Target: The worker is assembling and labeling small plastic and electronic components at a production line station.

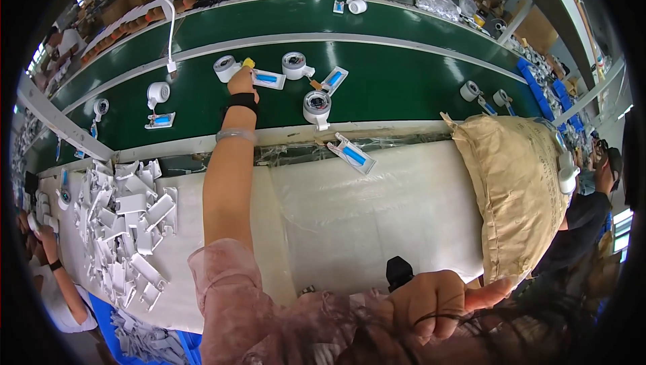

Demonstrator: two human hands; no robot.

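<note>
My left hand (242,82) reaches past the far edge of the counter (377,217) onto the green belt (404,82), a black band (243,100) at its wrist. Its fingers bend in between a round white device (225,67) on the left and a white tray (270,81) with a blue cell on the right. Something yellow (249,62) shows at the fingertips; I cannot tell whether this grip is pinching either piece. My right hand (431,301) is low at the counter's near edge, most fingers curled and one digit stretched toward the right; whether that grip has anything in it I cannot tell. Just beside it stands a dark object (399,272). Two more devices lie on the belt to the right of my reach, the nearer one (317,105) close to the belt's near edge. Another tray (353,154) lies tilted at the counter's far edge. A heap of white covers (124,230) fills the counter's left end, and a tan sack (511,190) slumps at its right end.
</note>
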